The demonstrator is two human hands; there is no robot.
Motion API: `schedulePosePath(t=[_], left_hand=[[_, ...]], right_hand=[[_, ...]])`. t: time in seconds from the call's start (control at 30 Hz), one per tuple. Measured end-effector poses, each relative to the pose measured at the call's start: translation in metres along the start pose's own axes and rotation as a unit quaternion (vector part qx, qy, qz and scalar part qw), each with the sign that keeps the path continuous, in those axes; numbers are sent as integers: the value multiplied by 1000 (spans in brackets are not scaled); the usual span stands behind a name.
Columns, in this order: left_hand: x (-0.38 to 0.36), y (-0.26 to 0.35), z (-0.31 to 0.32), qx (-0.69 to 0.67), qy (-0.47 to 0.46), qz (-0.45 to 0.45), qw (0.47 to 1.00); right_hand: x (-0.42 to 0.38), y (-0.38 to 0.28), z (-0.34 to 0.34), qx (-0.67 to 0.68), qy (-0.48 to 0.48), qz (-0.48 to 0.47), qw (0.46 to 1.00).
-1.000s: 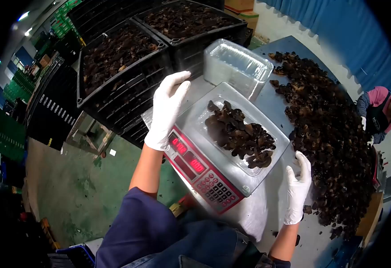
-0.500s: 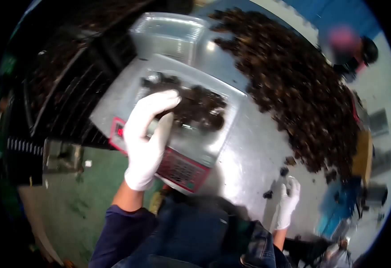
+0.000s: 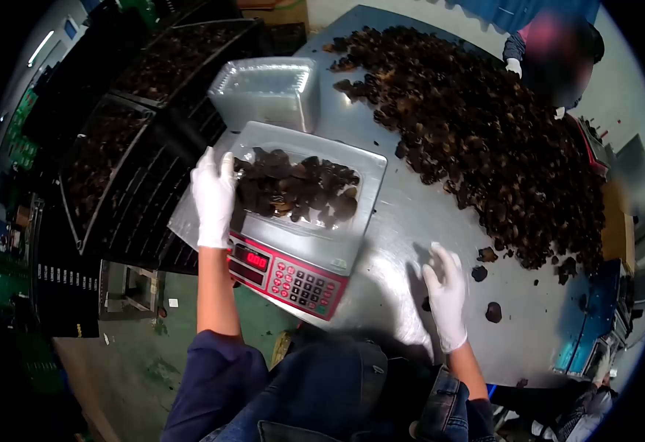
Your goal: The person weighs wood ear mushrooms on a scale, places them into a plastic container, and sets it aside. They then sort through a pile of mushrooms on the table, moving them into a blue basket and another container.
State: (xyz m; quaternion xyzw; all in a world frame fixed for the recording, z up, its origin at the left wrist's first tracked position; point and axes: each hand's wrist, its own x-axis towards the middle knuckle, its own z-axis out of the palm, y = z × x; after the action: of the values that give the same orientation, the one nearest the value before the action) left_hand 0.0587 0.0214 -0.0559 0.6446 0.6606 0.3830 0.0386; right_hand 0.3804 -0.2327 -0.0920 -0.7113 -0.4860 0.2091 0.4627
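Observation:
A clear plastic tray [image 3: 321, 225] holding dark brown, flat, mushroom-like pieces [image 3: 293, 184] rests on the platform of a red digital scale [image 3: 304, 283]. The lit display reads 0.00. At the tray's left end is my left hand [image 3: 213, 199], in a white glove, its fingers stretched out and thumb apart, right at the rim. My right hand [image 3: 446, 298], also white-gloved, hovers low over the metal table [image 3: 381, 295] with fingers apart and nothing in it. A dark piece [image 3: 426, 303] lies partly hidden beside its fingers.
A large heap of the same dark pieces [image 3: 477, 140] covers the table's right side. Stacked clear trays [image 3: 267, 96] stand behind the scale. Black crates [image 3: 127, 173] with dark pieces are on the left. Another person [image 3: 558, 59] is at the far right of the table.
My left hand has moved from over the dark pieces to the tray's left end. My right hand has come up and left, nearer the scale. The camera view has shifted.

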Motion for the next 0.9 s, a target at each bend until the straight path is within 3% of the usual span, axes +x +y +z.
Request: schedulePosePath(t=[0.03, 0.1, 0.17, 0.2, 0.23, 0.3, 0.33, 0.4, 0.5, 0.57, 0.63, 0.67, 0.7, 0.73, 0.77, 0.8, 0.83, 0.9], left_hand=[[3, -12, 11, -27, -12, 13, 999], [-1, -15, 21, -101, -51, -3, 994], [-8, -10, 28, -118, -46, 14, 992], [-13, 3, 24, -100, -56, 28, 993], [-18, 11, 27, -131, -71, 26, 989], [-31, 32, 31, -134, -83, 55, 986], [-43, 48, 30, -141, -105, 39, 984], [-60, 70, 35, -154, -160, 50, 974], [-90, 117, 33, -185, -252, 87, 946], [-119, 143, 46, -244, -284, 150, 915], [-146, 177, 48, -303, -383, 157, 858], [-157, 196, 43, -327, -442, 152, 821], [-164, 206, 43, -329, -452, 197, 805], [-164, 215, 40, -310, -453, 218, 807], [-162, 220, 43, -289, -451, 239, 810], [-153, 220, 52, -293, -434, 257, 812], [-141, 217, 62, -288, -395, 272, 829], [-100, 210, 80, -265, -345, 220, 873]], right_hand=[[19, -5, 15, 77, -23, 1, 997], [56, -20, 42, 92, -76, 25, 993], [79, -39, 68, 189, -84, 118, 971], [89, -35, 82, 290, -72, 169, 939], [97, -29, 83, 400, -141, 198, 884], [95, -25, 75, 515, -137, 252, 808], [90, -25, 65, 516, -128, 249, 809], [74, -27, 37, 565, -13, 292, 772], [45, 25, -11, 618, 33, 282, 733], [8, 74, -54, 672, 29, 206, 710], [-26, 65, -99, 624, 172, 249, 721], [-46, 58, -123, 594, 184, 223, 751], [-67, 57, -145, 566, 188, 197, 778], [-90, 79, -171, 566, 232, 226, 758], [-108, 63, -190, 497, 280, 221, 791], [-132, 73, -211, 359, 282, 205, 866], [-146, 92, -232, 468, 377, 228, 766], [-190, 132, -278, 488, 408, 188, 749]])
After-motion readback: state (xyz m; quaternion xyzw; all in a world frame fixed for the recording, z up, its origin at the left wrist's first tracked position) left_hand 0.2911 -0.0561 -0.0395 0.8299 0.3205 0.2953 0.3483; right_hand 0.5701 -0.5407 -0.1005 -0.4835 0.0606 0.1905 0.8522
